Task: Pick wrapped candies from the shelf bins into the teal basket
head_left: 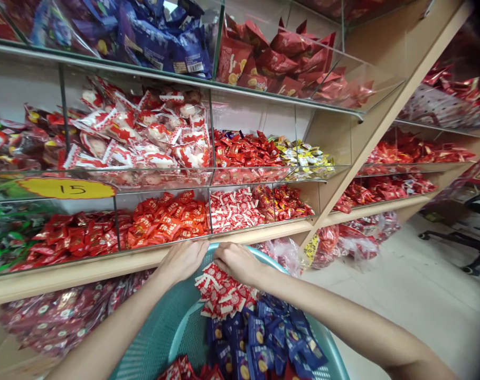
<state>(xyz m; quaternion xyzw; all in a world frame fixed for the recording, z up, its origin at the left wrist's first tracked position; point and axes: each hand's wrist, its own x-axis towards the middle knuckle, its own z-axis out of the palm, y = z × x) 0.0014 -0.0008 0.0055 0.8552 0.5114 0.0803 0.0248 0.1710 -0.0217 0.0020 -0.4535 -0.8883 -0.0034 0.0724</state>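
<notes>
A teal plastic basket (164, 322) with a perforated wall stands against the front of the candy shelf. My left hand (184, 261) is closed over its far rim, just below the shelf edge. My right hand (237, 262) is curled on the same rim, a little to the right; its fingertips are hidden. Right below it in the basket lies a heap of small red-and-white wrapped candies (222, 293). Blue packets (263, 338) fill the basket's right side. Some red packets (178, 368) show at the bottom of the picture.
Clear-fronted shelf bins hold red-and-white candies (235, 208), orange-red candies (168, 219) and larger white-and-red wrapped sweets (152, 132). A yellow tag (67, 188) reads 15. Bagged stock (77, 316) sits under the shelf. At right, tiled floor (366, 301) and a wheeled chair base (457, 240) show.
</notes>
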